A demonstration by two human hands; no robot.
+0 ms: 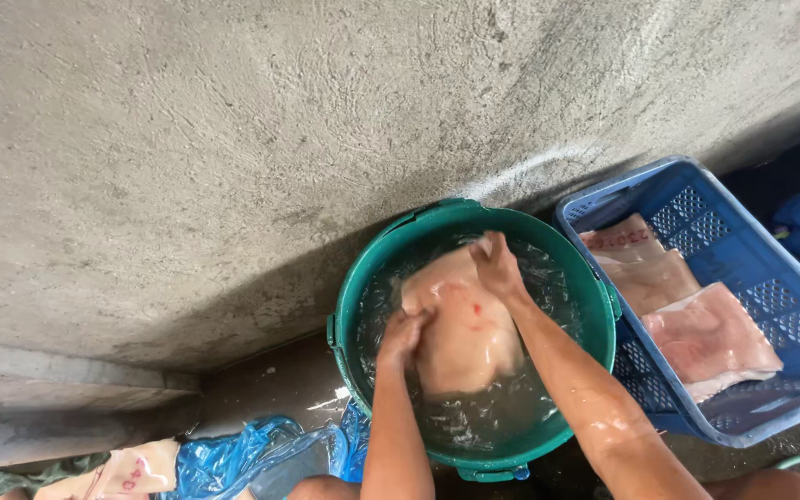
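Pale slab of raw skin-on meat (463,324) lies half under water in a round green plastic tub (349,296) on the wet concrete floor. Its long axis runs from the far rim toward the person, tilted a little left to right. Surface is smooth, slick and waxy, cream-pink, with a few red marks near the middle.

Left hand (403,335) sits at the slab's near-left edge, fingers curled shut over that edge, knuckles up. Right hand (495,264) is at the far end, fingers bunched and closed on the top margin. So the slab lies between the two hands, left hand nearer the body, right hand reaching further across. Both forearms are wet.

Water is cloudy and rippled, with glints on the surface.

To the right, touching or just beside the tub, stands a blue perforated plastic crate (770,296), holding three more flat pale-pink slabs (710,338), overlapping like tiles. Rough grey concrete wall (233,157) rises behind. Crumpled blue plastic sheeting (243,458) lies at lower left, with another pale piece (127,468) beside it.
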